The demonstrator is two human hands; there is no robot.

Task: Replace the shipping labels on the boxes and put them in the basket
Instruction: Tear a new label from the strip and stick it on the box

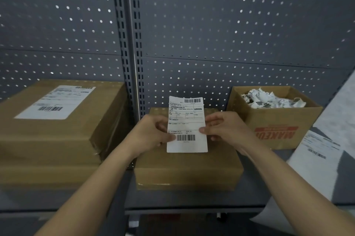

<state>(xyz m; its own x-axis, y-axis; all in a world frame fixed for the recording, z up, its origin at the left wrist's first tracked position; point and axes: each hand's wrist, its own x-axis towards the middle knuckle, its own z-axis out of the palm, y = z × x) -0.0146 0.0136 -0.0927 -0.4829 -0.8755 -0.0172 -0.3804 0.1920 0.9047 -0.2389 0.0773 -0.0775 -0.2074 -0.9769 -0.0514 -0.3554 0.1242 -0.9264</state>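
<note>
Head: L hand [151, 132], R hand [227, 128] fingers [203, 130] pinch barcoded label [187, 120] above box [188, 170]; carton [284, 118] w/ red "MAKEU".

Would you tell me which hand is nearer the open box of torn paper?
Right. The right hand pinches the label just left of the open box; the left hand holds the label's far edge, farther away.

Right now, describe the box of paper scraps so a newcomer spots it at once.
Follow the shelf under the pegboard wall to its right end. The cardboard box there has red lettering on its front. Unlike the two sealed boxes left of it, it is open and heaped with crumpled paper.
</note>
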